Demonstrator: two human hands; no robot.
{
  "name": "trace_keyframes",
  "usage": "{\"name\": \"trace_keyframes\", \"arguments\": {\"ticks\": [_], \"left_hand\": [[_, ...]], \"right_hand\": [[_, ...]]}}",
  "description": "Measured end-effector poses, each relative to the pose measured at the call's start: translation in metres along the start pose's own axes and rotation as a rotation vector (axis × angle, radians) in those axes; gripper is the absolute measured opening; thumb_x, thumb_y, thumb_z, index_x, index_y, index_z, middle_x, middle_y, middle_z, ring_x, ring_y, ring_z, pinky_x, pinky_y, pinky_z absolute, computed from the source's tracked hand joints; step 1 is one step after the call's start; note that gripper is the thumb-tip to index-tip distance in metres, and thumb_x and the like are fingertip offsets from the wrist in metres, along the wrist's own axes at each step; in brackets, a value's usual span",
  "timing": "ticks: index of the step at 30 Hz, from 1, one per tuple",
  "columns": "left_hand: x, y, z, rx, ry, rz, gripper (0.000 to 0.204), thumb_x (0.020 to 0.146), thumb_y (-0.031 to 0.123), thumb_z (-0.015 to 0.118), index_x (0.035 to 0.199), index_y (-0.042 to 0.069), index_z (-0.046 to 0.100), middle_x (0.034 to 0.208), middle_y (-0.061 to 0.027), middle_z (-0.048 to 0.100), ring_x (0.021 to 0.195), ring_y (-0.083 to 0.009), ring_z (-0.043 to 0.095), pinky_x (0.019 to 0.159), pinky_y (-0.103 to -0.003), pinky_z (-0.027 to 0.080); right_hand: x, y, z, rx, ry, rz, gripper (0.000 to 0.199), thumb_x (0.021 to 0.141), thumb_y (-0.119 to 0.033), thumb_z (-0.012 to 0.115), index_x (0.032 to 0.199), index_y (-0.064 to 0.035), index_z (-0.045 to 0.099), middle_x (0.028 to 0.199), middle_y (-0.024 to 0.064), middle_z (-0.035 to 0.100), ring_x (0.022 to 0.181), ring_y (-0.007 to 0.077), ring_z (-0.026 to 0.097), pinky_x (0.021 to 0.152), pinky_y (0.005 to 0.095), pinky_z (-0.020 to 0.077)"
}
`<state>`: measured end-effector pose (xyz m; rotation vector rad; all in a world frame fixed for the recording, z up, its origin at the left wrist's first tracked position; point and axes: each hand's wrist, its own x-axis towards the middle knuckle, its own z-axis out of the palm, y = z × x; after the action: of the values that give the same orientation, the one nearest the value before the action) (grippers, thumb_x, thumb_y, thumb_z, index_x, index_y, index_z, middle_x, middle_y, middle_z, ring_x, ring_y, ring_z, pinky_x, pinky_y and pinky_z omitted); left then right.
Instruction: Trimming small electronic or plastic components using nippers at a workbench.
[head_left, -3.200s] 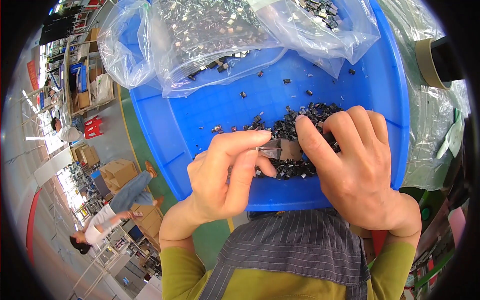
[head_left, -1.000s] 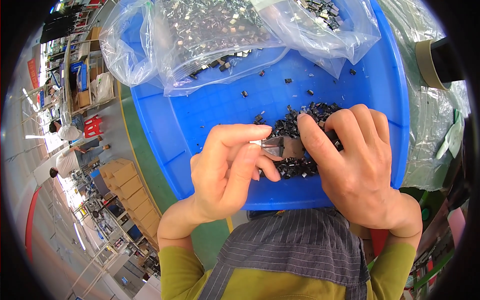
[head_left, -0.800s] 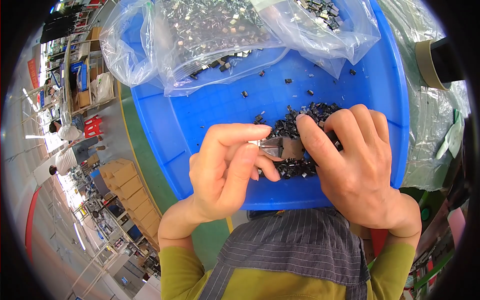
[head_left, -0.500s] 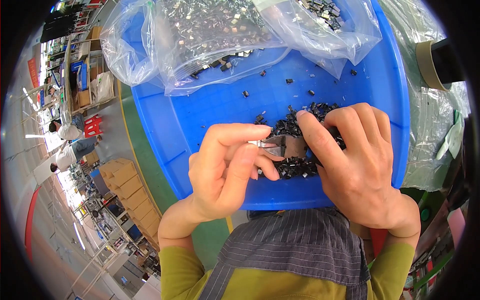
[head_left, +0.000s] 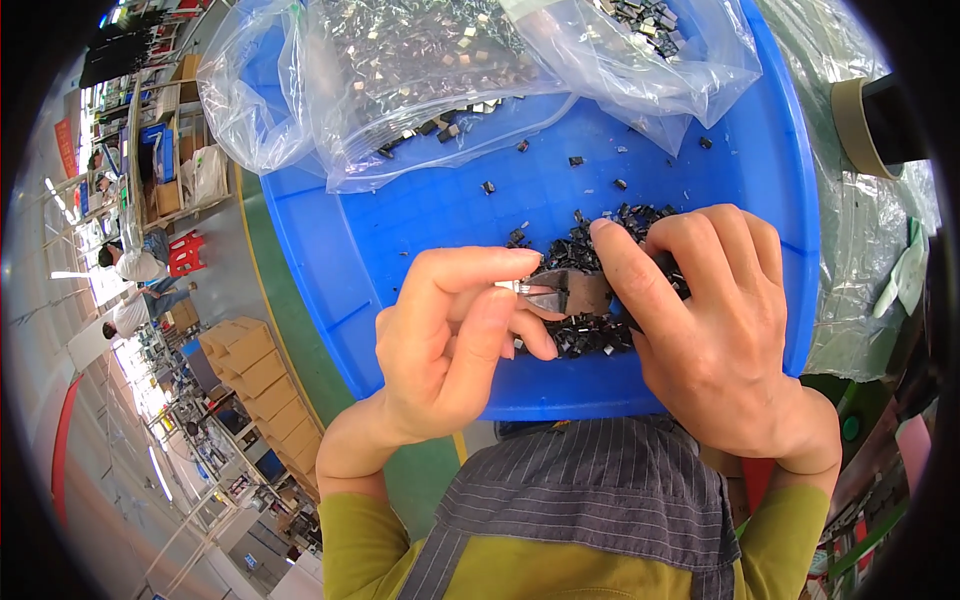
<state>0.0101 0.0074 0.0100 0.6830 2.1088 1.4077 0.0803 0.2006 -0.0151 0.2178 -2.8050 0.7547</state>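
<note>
My right hand [head_left: 710, 330] grips a small pair of metal pliers [head_left: 572, 293] over a blue plastic tray [head_left: 400, 220]. The plier tips point left and meet the fingertips of my left hand [head_left: 450, 345], which pinch a tiny part at the jaws; the part itself is too small to make out. Under both hands lies a heap of small black parts [head_left: 590, 330]. Several more black parts [head_left: 570, 160] are scattered across the tray floor.
Two clear plastic bags [head_left: 420, 70] of small dark and shiny parts lie at the tray's far side. A roll of tape [head_left: 860, 110] and crumpled clear plastic [head_left: 860, 260] sit to the right. Far below on the left are stacked cardboard boxes [head_left: 250, 370] and people [head_left: 130, 270].
My hands stay nearly still over the heap. My right index finger has shifted slightly along the pliers. Far below on the left, a person has walked out of view.
</note>
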Motion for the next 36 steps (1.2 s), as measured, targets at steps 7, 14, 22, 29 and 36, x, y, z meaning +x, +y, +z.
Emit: {"name": "trace_keyframes", "arguments": {"ticks": [7,14,22,29,36], "left_hand": [[-0.0014,-0.005,0.0014,-0.074,0.042,0.03,0.023,0.096,-0.004,0.042,0.118,-0.002,0.049,0.079,-0.0092,0.066,0.067,-0.0118,0.067,0.053,-0.021,0.047],[-0.0018,-0.0049,0.0027,-0.067,0.056,0.01,0.023,0.096,-0.004,0.043,0.118,-0.002,0.049,0.079,-0.009,0.065,0.067,-0.012,0.067,0.052,-0.021,0.047],[-0.0006,-0.0018,0.0018,0.055,-0.006,0.008,0.023,0.102,0.011,0.035,0.118,-0.002,0.043,0.08,-0.0114,0.061,0.064,-0.018,0.067,0.052,-0.023,0.047],[-0.002,-0.007,0.0032,-0.032,0.043,0.031,0.022,0.097,-0.003,0.043,0.117,-0.002,0.05,0.078,-0.0086,0.065,0.066,-0.0124,0.067,0.051,-0.021,0.048],[-0.0007,-0.0048,0.0029,-0.096,0.034,0.007,0.021,0.098,-0.001,0.041,0.117,-0.003,0.049,0.079,-0.0078,0.064,0.067,-0.0121,0.067,0.052,-0.021,0.048]], "right_hand": [[-0.0003,0.0002,0.0013,-0.006,0.005,-0.006,0.049,0.06,-0.002,0.065,0.109,-0.006,0.063,0.084,0.0066,0.049,0.079,0.025,0.052,0.071,0.0378,0.0404],[-0.0003,0.0004,0.0028,-0.017,0.015,-0.01,0.047,0.061,-0.002,0.065,0.108,-0.0058,0.063,0.082,0.006,0.048,0.076,0.024,0.051,0.069,0.0369,0.0397],[-0.0009,0.0006,0.0038,-0.024,0.024,-0.016,0.042,0.064,-0.003,0.064,0.106,-0.0058,0.063,0.08,0.0054,0.047,0.074,0.0222,0.05,0.067,0.0354,0.0385],[-0.0013,-0.0006,0.0042,-0.049,0.02,-0.013,0.036,0.067,-0.005,0.064,0.103,-0.0065,0.064,0.078,0.0041,0.046,0.071,0.021,0.048,0.064,0.0341,0.0361],[-0.0023,-0.0019,0.0034,-0.045,-0.003,-0.006,0.032,0.067,-0.006,0.063,0.1,-0.0072,0.063,0.074,0.0032,0.045,0.069,0.0199,0.046,0.062,0.0333,0.0346]]}}
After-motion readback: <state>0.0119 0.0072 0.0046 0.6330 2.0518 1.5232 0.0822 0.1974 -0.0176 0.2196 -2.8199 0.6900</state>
